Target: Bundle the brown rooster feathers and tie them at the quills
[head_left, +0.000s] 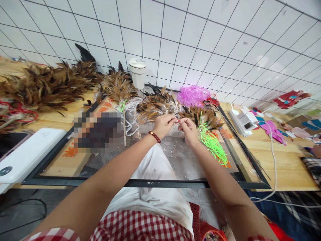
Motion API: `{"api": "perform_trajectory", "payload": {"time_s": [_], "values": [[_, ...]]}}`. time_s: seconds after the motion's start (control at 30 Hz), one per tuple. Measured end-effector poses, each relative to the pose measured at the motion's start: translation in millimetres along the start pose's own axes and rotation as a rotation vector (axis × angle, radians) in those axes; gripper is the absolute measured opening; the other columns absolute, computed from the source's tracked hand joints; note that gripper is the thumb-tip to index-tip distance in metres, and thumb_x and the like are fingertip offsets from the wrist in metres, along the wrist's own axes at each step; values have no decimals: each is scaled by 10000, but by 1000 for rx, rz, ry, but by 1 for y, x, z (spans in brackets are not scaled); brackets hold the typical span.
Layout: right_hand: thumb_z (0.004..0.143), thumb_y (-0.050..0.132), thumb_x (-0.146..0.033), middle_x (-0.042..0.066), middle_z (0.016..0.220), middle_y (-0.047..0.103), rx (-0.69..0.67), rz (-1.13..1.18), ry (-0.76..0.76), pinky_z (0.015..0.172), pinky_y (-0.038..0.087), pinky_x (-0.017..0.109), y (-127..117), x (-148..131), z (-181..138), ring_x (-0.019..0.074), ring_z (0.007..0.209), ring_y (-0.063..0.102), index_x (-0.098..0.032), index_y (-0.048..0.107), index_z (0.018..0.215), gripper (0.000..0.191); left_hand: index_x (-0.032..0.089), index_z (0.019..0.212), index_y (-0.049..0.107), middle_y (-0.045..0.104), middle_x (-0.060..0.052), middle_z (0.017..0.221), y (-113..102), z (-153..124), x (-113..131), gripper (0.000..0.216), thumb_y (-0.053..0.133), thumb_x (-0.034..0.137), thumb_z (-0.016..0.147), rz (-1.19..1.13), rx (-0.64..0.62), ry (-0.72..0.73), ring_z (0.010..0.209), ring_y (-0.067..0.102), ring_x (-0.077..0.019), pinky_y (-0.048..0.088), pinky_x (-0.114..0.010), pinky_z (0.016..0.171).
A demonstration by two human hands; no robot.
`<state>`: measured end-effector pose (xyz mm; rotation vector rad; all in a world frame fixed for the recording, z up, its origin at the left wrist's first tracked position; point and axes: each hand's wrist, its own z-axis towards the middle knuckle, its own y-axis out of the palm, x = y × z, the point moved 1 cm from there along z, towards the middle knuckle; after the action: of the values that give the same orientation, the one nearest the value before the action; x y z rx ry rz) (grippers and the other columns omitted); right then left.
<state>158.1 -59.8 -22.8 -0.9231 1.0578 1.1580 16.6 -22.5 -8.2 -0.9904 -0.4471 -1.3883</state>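
Observation:
My left hand (163,127) and my right hand (188,130) meet over the middle of the glass-topped table. Fingers of both are pinched on a small red cord (177,122) stretched between them; its ends are hidden. Just behind the hands lie brown feathers (156,106) with pale fluffy bases. Bright green cords (213,145) fan out beside my right wrist, next to another feather bunch (207,117). Left of my hands, a feather bunch (119,85) is fixed to a thin stick (124,129), with green cord at the join and white cords (129,124) alongside.
A white lidded cup (137,73) and crumpled pink plastic (193,95) stand near the tiled wall. Piled feathers (47,85) cover the far left. A white box-shaped device (32,152) lies left, a white charger (242,122) with a cable right. The black frame (165,183) edges the glass.

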Motion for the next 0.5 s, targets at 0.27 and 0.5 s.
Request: {"api": "perform_trajectory", "payload": {"time_s": [0.27, 0.5], "values": [[731, 538, -331, -72, 564, 438, 42, 185, 132, 533, 374, 231, 4, 3, 1, 94, 504, 459, -230, 425, 746, 152, 199, 830, 620, 628, -91, 1083, -4, -2, 7, 183, 454, 256, 883, 64, 38, 106, 1038, 566, -179, 409, -291, 922], [686, 549, -351, -52, 586, 418, 91, 210, 178, 500, 345, 239, 0, 2, 5, 98, 493, 421, -232, 386, 704, 202, 187, 730, 550, 566, -101, 1183, -4, 0, 2, 111, 495, 186, 826, 141, 140, 121, 1113, 517, -213, 355, -352, 1006]]}}
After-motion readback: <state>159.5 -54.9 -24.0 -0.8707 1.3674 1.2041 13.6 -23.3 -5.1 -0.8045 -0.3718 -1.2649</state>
